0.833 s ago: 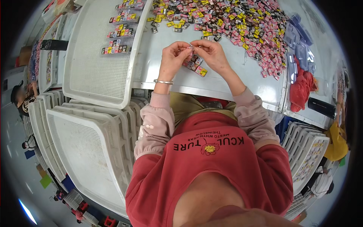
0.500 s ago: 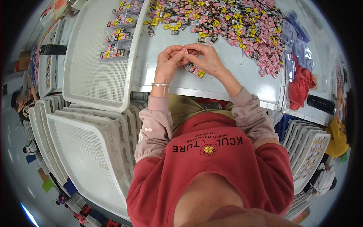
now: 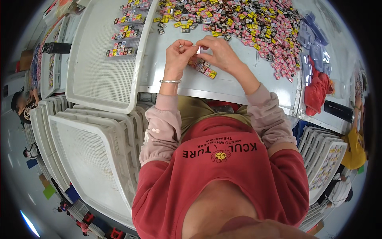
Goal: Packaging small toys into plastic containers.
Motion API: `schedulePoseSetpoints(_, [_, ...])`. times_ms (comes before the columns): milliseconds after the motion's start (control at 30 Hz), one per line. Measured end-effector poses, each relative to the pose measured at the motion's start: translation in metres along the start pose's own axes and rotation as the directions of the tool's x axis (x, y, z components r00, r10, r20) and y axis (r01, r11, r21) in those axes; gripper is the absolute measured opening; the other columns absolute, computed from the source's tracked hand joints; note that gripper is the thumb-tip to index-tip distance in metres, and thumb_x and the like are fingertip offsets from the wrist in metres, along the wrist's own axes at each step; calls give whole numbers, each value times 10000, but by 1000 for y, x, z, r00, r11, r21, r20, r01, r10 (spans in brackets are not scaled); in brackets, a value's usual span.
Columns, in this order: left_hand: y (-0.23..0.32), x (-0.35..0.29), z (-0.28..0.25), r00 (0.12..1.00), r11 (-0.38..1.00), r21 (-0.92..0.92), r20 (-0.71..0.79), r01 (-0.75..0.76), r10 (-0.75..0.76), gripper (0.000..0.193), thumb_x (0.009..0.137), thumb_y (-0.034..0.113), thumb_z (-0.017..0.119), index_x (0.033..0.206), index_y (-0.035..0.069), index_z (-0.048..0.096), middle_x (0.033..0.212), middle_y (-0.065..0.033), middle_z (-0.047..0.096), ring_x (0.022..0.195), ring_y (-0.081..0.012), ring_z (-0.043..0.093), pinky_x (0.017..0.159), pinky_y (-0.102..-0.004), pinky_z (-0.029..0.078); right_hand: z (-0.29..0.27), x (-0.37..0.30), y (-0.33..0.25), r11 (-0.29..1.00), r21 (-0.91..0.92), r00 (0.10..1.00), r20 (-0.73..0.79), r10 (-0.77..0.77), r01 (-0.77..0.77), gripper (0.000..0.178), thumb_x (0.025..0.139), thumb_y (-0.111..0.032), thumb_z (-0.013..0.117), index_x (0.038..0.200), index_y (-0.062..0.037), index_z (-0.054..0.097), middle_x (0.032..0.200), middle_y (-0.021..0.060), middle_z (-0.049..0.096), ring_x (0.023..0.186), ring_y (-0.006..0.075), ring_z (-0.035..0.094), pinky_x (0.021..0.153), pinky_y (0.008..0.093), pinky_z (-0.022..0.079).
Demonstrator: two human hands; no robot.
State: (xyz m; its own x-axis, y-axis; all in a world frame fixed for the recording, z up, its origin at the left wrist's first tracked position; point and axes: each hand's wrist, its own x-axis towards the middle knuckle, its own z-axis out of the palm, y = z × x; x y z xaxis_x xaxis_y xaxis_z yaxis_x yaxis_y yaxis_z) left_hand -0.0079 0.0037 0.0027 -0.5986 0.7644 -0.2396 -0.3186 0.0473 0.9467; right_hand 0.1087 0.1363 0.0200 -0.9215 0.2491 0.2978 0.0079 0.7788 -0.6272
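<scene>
Above the metal table [image 3: 167,81], my left hand [image 3: 178,57] and my right hand [image 3: 221,55] meet, fingertips pinched together. Between them shows a small, shiny, whitish piece [image 3: 198,50]; its exact kind cannot be made out. Just below my fingers lies a short row of small printed blocks [image 3: 205,70] in pink, black and yellow, partly hidden by my hands. Beyond, a large heap of similar blocks [image 3: 246,24] spreads over the table. A bracelet circles my left wrist.
To the left, a white mesh tray [image 3: 93,83] holds several rows of blocks [image 3: 125,32]. Stacked white trays [image 3: 85,147] stand below it. At the right lie clear plastic cases [image 3: 316,47], a red cloth or bag [image 3: 316,91] and a black box-shaped object [image 3: 338,110]. Other people work nearby.
My hands have moved slightly, and the fingertips have drawn a little apart, showing more of the whitish piece and of the block row below.
</scene>
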Motion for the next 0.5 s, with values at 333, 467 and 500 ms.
schedulePoseSetpoints(333, [-29,-34,-17,821,472,733,207,-490,531,481,649,180,756,1087,59,601,1232,-161,515,1152,-341,466,968,-427,385,35,-22,20,989,54,987,-77,140,-136,243,688,-165,760,870,-28,676,820,91,615,784,250,600,713,358,483])
schedulePoseSetpoints(467, [-36,-42,-7,831,384,806,221,-451,511,571,641,159,753,1165,29,567,1255,-145,513,1163,-332,463,988,-418,372,52,-35,8,976,-111,970,-180,164,-186,215,665,-230,764,814,-90,697,865,44,558,851,238,542,731,383,426])
schedulePoseSetpoints(500, [-37,-43,-7,828,379,806,225,-454,514,559,650,167,736,1169,42,572,1259,-144,509,1171,-340,453,996,-426,358,53,-35,6,976,-112,970,-179,164,-186,215,665,-230,764,814,-90,697,865,44,558,851,238,542,731,383,426])
